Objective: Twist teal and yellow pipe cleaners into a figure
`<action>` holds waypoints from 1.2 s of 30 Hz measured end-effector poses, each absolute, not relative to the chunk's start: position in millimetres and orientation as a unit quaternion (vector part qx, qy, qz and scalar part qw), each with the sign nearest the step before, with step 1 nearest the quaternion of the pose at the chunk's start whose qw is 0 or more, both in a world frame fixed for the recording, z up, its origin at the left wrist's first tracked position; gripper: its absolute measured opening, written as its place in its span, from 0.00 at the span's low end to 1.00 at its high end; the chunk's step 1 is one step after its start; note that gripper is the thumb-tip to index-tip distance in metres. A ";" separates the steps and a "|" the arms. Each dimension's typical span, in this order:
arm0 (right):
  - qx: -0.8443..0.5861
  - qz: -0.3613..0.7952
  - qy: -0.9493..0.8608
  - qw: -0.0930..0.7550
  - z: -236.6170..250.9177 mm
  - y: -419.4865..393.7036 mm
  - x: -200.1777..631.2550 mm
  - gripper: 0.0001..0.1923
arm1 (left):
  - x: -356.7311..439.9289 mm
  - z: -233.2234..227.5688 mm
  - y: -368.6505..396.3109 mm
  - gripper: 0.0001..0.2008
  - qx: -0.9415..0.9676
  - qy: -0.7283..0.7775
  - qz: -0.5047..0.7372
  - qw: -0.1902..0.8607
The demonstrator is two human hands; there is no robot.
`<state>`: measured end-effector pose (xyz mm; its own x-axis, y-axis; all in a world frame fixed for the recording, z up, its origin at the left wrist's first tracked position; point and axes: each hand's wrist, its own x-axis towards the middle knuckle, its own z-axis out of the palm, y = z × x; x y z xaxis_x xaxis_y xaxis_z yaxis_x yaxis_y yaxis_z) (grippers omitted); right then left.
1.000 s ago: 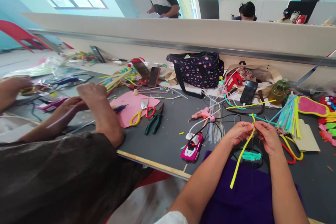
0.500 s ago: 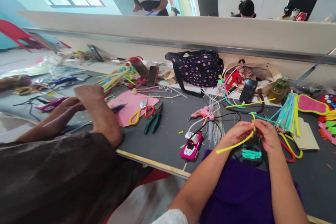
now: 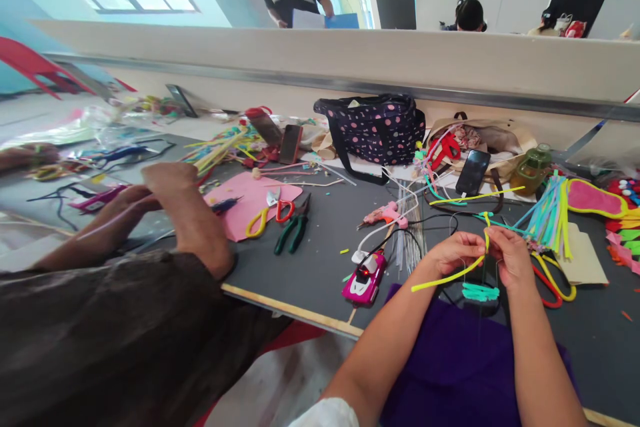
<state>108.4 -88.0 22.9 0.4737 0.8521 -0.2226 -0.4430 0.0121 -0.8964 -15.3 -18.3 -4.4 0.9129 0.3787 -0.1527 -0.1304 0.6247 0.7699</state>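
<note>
My left hand [image 3: 453,251] and my right hand [image 3: 511,255] meet over the dark table, both pinching a yellow pipe cleaner [image 3: 447,276]. Its long end sticks out to the left below my left wrist; a short end pokes up between my fingers. A thin wire frame hangs under my hands with a small teal pipe-cleaner piece [image 3: 480,291] on it. A purple cloth [image 3: 450,367] lies beneath my forearms.
A co-worker's arms [image 3: 165,213] work at the left. On the table are a pink toy car [image 3: 365,278], pink glue gun [image 3: 385,215], green pliers [image 3: 294,232], scissors [image 3: 270,217], pink sheet [image 3: 250,197], spotted bag [image 3: 377,130], phone [image 3: 473,174] and a pipe-cleaner bundle [image 3: 547,217].
The long end of the yellow pipe cleaner swung up from hanging down to pointing left. My hands stayed together at the same spot. The person beyond the partition shifted about.
</note>
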 end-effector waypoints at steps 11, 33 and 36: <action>-0.521 0.450 -0.206 0.696 22.3 -88.5 107.0 0.14 | -18.0 -1.7 -16.2 0.20 0.456 0.156 0.142 0.865; -0.565 0.370 -0.229 0.702 16.3 -84.8 106.4 0.14 | -14.4 1.6 -18.8 0.18 0.416 0.202 0.165 0.871; -0.571 0.362 -0.231 0.700 16.6 -84.4 106.1 0.15 | -12.5 -0.7 -18.8 0.18 0.419 0.204 0.172 0.868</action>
